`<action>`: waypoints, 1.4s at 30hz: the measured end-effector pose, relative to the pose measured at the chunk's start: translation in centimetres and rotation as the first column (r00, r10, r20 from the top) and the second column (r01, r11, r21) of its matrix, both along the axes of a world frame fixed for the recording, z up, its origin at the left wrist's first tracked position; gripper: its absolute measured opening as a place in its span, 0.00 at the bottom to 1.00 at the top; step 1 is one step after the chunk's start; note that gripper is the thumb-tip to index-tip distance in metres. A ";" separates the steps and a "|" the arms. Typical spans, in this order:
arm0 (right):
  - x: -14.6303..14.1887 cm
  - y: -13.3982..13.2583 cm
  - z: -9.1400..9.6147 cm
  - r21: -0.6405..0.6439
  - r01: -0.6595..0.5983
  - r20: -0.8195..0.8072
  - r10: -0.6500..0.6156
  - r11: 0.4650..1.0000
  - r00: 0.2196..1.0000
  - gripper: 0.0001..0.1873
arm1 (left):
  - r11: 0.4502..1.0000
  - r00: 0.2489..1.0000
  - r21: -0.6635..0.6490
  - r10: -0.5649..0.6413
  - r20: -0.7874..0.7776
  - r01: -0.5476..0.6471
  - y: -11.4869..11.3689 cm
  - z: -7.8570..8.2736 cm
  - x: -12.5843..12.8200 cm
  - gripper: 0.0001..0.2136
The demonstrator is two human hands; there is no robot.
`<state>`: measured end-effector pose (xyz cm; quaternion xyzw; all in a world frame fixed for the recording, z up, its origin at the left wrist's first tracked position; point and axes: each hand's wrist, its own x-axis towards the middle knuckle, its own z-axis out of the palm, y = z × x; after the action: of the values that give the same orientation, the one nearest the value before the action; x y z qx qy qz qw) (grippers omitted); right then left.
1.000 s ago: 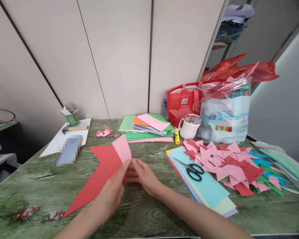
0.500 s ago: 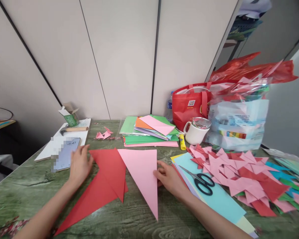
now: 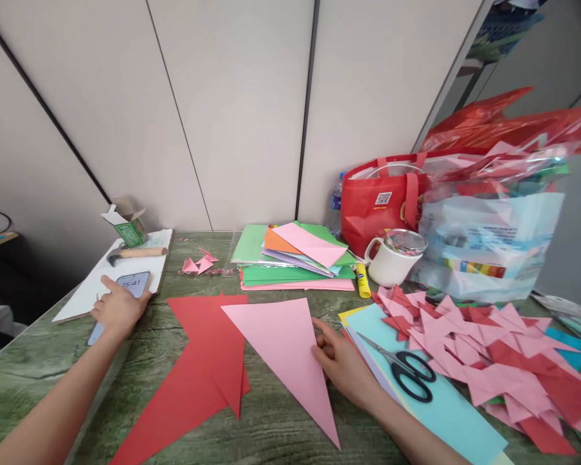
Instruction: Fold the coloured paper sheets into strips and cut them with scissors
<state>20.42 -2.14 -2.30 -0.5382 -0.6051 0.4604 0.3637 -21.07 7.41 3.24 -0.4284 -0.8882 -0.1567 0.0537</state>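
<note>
On table [image 3: 281, 433] | left hand [image 3: 119, 310]: 1 phone [image 3: 136, 283] | right hand [image 3: 345, 365]: 1 pink sheet [image 3: 285, 342]

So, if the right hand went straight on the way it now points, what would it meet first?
The right hand would probably meet the pink paper triangle first: the hand is at its right edge, though contact is unclear.
</note>
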 end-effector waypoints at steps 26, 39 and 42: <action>1.7 -4.0 7.8 0.435 0.062 0.013 -0.075 0.898 0.997 0.10 | 0.762 0.087 0.365 -0.480 0.873 0.534 -10.1 3.4 18.7 0.30; 1.4 -7.0 9.5 0.298 0.075 -0.252 0.003 0.952 0.968 0.14 | 0.729 -0.547 0.597 -0.365 0.753 0.335 -12.7 4.4 19.3 0.19; 1.5 -6.2 9.2 0.143 0.123 -0.402 -0.056 0.982 0.914 0.17 | 0.738 -0.477 0.584 -0.401 0.782 0.337 -13.2 4.4 18.8 0.20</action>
<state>21.95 -8.34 6.87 -0.4293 -0.5297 0.4909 0.5424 -2.31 -5.77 7.62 -0.4164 -0.3380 -0.4518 -0.7130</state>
